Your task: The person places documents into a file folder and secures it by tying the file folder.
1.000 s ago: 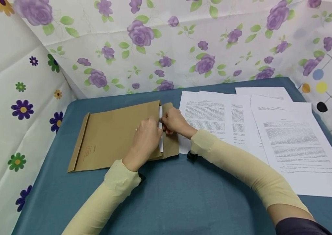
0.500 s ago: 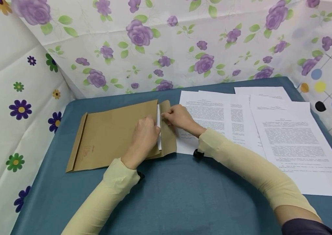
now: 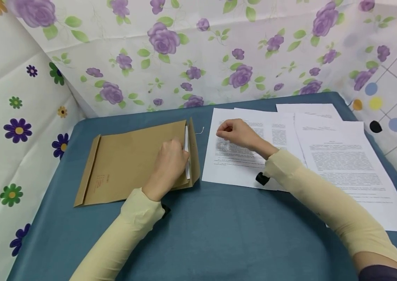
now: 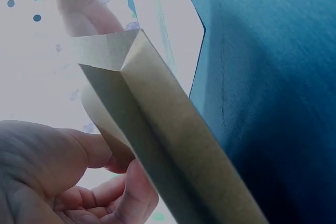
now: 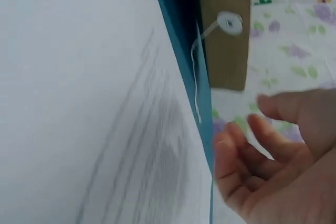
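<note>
A brown paper envelope [image 3: 132,160] lies at the left of the table, its flap [image 3: 194,152] standing up at the right end. White paper [image 3: 186,150] shows inside the mouth. My left hand [image 3: 171,164] pinches the envelope's edge at the mouth between thumb and fingers, as the left wrist view shows. Right of the flap, my right hand [image 3: 238,134] hovers over printed sheets, fingers loosely curled and holding nothing. On the flap's outer face is a white round button [image 5: 230,23], from which a thin white string [image 5: 196,82] hangs loose.
Several printed sheets [image 3: 353,168] overlap across the right side of the blue cloth-covered table [image 3: 219,226]. Flowered white sheeting [image 3: 212,47] hangs behind the table and at the left. A black wrist strap piece [image 3: 262,178] shows under the right wrist.
My right hand has let go of the flap and moved right, over the sheets. The flap has swung up toward the envelope's mouth, and its string now shows. My left hand keeps its grip.
</note>
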`<state>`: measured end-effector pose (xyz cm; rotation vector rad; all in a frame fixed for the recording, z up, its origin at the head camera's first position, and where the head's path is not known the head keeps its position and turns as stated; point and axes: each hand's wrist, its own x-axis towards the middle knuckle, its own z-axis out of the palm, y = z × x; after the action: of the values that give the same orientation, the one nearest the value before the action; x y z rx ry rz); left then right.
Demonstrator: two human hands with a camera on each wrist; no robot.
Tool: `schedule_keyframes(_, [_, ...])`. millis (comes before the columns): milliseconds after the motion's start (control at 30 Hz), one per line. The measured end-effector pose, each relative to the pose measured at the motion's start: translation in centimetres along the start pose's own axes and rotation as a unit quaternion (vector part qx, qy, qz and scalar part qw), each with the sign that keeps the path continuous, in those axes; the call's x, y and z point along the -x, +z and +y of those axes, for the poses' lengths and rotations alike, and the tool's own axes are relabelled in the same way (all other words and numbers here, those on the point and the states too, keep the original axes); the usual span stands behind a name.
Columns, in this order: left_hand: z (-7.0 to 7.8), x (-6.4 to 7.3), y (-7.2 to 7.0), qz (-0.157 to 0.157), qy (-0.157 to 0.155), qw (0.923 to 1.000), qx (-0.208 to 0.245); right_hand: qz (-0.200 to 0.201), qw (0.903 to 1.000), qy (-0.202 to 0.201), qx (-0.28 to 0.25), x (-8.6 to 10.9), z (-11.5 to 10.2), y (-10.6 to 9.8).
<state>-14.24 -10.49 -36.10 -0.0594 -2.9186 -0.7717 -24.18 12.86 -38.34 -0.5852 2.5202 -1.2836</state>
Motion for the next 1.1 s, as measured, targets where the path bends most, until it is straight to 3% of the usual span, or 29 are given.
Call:
schedule_keyframes(267, [0.0, 0.0, 0.0, -0.007, -0.005, 1.0000, 0.000, -0.037, 0.9971, -0.005, 0.067, 1.5, 2.8, -3.7])
schedule_keyframes(600, [0.0, -0.1, 0.0, -0.008, -0.008, 0.9999, -0.001, -0.028, 0.9906, 0.008, 0.133, 1.9, 4.9, -7.2])
schedule_keyframes(833, [0.0, 0.0, -0.5, -0.009, -0.005, 0.9999, -0.003, -0.020, 0.9815, 0.020, 0.189, 0.7, 5.6, -7.9])
schedule_keyframes(1100, [0.1, 0.2, -0.6, -0.005, -0.012, 0.9999, 0.002, -0.016, 0.9699, 0.006, 0.243, -1.9, 6.5, -7.6])
